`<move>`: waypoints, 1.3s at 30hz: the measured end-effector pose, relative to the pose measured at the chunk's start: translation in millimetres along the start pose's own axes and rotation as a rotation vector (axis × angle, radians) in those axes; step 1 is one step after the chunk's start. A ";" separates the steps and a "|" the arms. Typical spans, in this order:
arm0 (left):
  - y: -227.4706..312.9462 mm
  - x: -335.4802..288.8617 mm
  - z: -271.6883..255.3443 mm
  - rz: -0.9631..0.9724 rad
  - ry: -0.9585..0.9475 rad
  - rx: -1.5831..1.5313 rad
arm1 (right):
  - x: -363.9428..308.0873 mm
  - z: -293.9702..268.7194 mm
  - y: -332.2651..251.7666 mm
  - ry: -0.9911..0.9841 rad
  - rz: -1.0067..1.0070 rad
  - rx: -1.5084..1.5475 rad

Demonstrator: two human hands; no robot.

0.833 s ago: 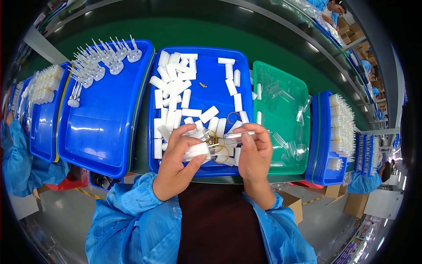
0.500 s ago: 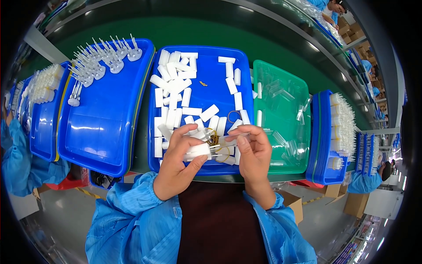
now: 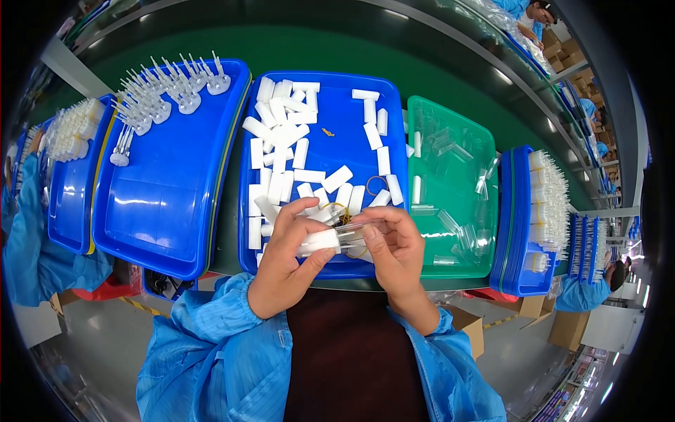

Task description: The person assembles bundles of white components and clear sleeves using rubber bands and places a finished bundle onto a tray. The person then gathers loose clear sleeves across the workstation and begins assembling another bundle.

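My left hand [image 3: 285, 260] is closed around a white cylinder [image 3: 320, 241], held lying on its side with its end toward my right hand. My right hand [image 3: 397, 253] pinches a clear plastic tube [image 3: 357, 226] between thumb and fingers. The tube reaches to the thin prongs at the cylinder's right end; whether it covers one of them is too small to tell. Beneath my hands is a blue tray [image 3: 341, 155] with many loose white cylinders [image 3: 309, 176]. Yellowish rubber bands [image 3: 343, 211] lie in the tray just beyond my fingers.
A green tray [image 3: 450, 183] with clear tubes stands to the right, beside stacked blue trays [image 3: 517, 211] holding white bundles. On the left, another blue tray [image 3: 158, 204] carries stemmed clear-based pieces [image 3: 188, 98]. A co-worker's blue sleeve [image 3: 67, 274] is at far left.
My right hand has moved left, bringing the clear tube up to the prongs of the white cylinder. The left hand has stayed nearly in place. At far left, the co-worker's arm has risen.
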State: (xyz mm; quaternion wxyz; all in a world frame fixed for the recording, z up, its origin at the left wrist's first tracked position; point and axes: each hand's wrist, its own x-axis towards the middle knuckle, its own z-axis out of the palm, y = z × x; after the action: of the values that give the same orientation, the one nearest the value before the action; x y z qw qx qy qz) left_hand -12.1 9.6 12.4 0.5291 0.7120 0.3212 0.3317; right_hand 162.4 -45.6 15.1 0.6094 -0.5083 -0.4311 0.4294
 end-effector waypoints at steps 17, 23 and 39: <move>-0.5 -1.1 -0.5 0.013 0.033 -0.064 | -5.5 5.0 10.7 0.016 0.087 0.297; -0.7 0.1 -1.9 -0.008 0.040 -0.004 | -10.1 8.6 15.4 0.035 -0.036 0.268; 2.0 -0.9 1.8 0.050 0.088 0.004 | -8.0 7.4 7.1 0.003 -0.033 0.241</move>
State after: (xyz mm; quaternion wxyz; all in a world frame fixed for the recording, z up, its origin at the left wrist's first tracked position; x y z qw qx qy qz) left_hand -10.9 7.4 13.8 0.5046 0.7055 0.3268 0.3753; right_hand 152.6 -50.6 8.1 0.6739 -0.4246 -0.3837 0.4673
